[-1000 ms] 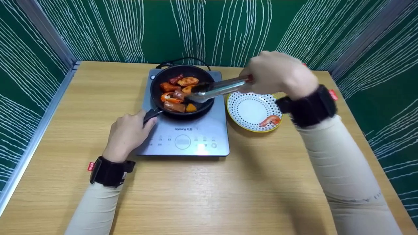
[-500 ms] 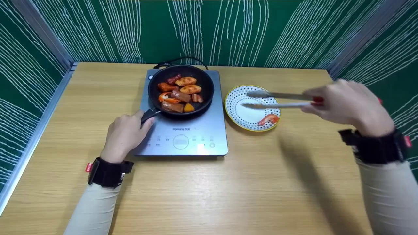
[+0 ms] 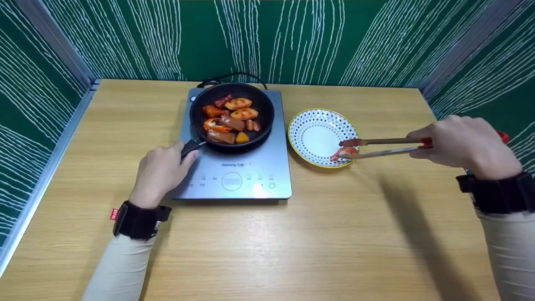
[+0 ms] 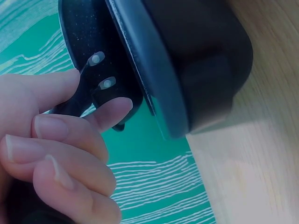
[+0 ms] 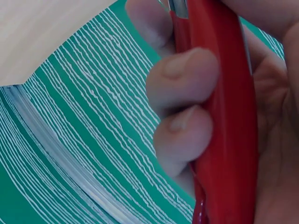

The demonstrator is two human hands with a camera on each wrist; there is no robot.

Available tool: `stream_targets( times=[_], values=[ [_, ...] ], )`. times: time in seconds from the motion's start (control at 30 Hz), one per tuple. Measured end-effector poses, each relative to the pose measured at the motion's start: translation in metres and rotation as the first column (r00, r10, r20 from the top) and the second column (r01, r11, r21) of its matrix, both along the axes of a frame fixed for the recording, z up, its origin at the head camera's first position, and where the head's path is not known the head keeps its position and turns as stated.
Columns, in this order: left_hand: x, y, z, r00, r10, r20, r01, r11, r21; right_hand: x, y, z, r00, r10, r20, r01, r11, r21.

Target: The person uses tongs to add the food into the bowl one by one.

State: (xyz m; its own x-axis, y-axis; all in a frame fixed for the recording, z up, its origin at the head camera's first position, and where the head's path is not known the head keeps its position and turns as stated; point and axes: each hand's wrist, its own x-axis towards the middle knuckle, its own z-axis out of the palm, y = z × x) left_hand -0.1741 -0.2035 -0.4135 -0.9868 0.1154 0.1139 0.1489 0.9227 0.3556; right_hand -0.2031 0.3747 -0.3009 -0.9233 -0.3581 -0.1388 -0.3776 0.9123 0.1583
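My left hand (image 3: 162, 175) grips the black handle (image 3: 191, 148) of a frying pan (image 3: 267, 121); the left wrist view shows its fingers curled round it. Several pieces of food lie in the pan, among them a drumstick (image 3: 214, 111), two wing pieces (image 3: 238, 103) and brown chunks (image 3: 220, 136). My right hand (image 3: 464, 142) holds metal tongs (image 3: 386, 152) by their red grips (image 5: 229, 116). The tongs' tips are apart, at either side of a shrimp (image 3: 345, 153) on a dotted plate (image 3: 309, 136). I cannot tell whether both tips touch it.
The pan stands on a silver induction cooker (image 3: 234, 182), whose black cable (image 3: 246, 74) runs behind it. The plate is right of the cooker on a wooden table (image 3: 267, 251). Green panels (image 3: 301, 42) with white lines enclose the back and sides.
My right hand has moved right, away from the pan, then slightly further right and down, bringing the spread tongs from above the plate to the shrimp. My left hand keeps its grip.
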Motion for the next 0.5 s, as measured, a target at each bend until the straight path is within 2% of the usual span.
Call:
stream_targets(
  times=[0.3, 0.5],
  values=[
    [-0.001, 0.000, -0.001, 1.000, 0.002, -0.001, -0.002, 1.000, 0.003, -0.013, -0.017, -0.013, 0.999, 0.018, -0.027, -0.020, 0.999, -0.044],
    [-0.001, -0.001, -0.002, 0.999, -0.002, -0.041, 0.002, 1.000, -0.008, -0.021, -0.024, -0.017, 0.999, 0.046, -0.016, -0.047, 0.995, -0.092]
  ],
)
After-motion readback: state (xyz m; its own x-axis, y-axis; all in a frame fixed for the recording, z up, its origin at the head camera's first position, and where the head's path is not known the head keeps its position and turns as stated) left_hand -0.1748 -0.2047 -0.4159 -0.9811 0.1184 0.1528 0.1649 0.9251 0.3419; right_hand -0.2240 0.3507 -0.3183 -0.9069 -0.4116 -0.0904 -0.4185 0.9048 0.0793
